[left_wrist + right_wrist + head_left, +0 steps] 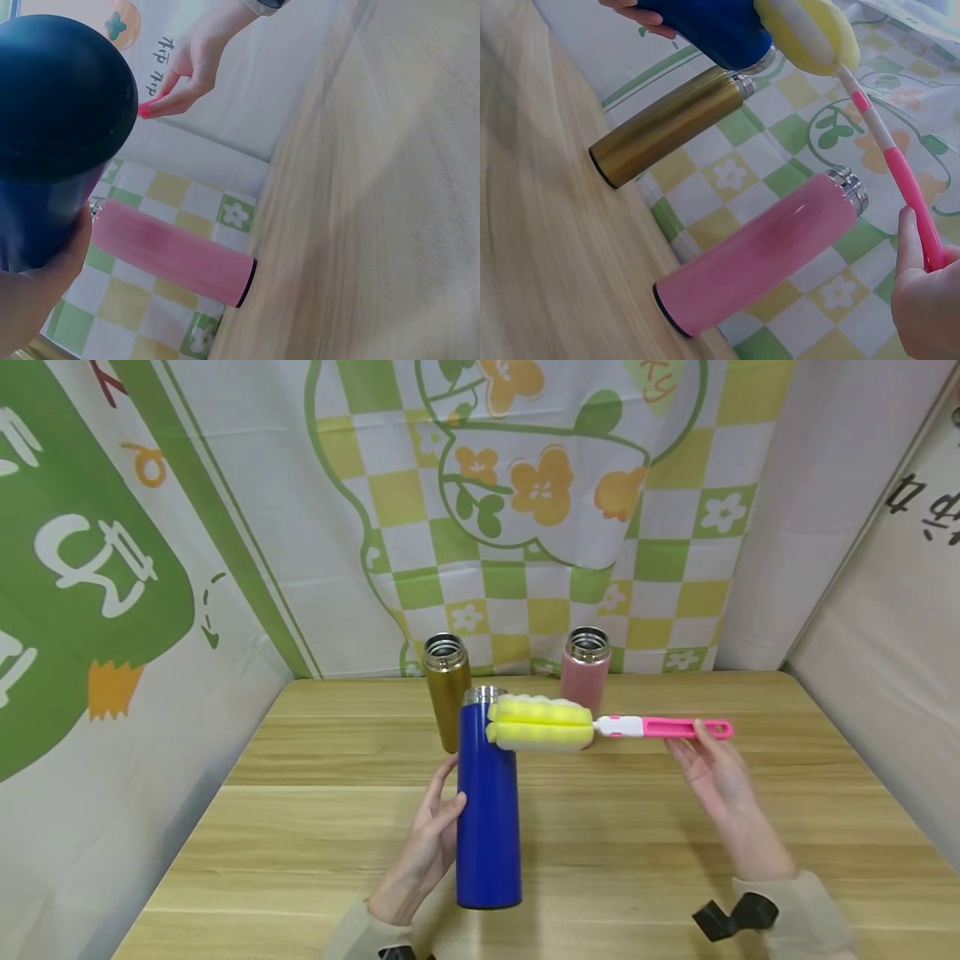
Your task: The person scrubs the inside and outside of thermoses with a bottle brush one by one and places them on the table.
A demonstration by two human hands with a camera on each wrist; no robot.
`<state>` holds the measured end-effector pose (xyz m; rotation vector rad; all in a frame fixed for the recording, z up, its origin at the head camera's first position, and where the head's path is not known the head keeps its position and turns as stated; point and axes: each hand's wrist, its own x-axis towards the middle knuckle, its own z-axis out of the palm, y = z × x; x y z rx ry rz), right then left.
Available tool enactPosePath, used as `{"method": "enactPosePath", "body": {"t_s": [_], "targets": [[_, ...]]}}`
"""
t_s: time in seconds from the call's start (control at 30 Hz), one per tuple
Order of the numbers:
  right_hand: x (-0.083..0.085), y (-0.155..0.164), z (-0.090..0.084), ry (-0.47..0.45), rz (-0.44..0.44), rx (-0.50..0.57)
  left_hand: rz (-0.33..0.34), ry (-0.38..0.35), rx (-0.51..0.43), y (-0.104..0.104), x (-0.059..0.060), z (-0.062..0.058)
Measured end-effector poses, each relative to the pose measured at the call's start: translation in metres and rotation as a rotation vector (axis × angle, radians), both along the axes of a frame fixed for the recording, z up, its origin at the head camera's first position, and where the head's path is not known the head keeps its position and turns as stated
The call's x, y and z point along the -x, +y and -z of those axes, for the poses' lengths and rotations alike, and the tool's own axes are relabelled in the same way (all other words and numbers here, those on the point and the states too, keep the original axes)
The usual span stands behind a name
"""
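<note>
My left hand (448, 797) grips a tall blue bottle (489, 810) around its middle and holds it upright over the near part of the wooden table (637, 827). Its open steel mouth is at the top. My right hand (696, 742) pinches the pink handle (675, 727) of a bottle brush. The brush lies level, and its yellow sponge head (542, 723) is beside the blue bottle's mouth. In the left wrist view, the blue bottle's dark base (56, 105) fills the upper left. The right wrist view shows the sponge head (810, 34) against the blue bottle (712, 26).
A gold bottle (447, 693) and a pink bottle (586, 670) stand open-mouthed at the table's far edge, just behind the blue one. Printed green, yellow and white cloth hangs behind and to the left; plain panels close the right side.
</note>
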<state>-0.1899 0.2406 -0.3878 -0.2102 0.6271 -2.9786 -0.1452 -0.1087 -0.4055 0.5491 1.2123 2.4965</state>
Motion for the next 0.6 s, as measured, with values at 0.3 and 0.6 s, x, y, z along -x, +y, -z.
{"method": "enactPosePath", "body": {"t_s": [0.3,0.6], "targets": [[-0.008,0.001,0.008,-0.009,-0.056,-0.137,-0.109,-0.102,0.074,0.001,0.002,-0.006],[-0.013,0.005,0.016,0.111,-0.2,-0.284,-0.171,-0.106,0.06,0.002,0.006,-0.009]]}}
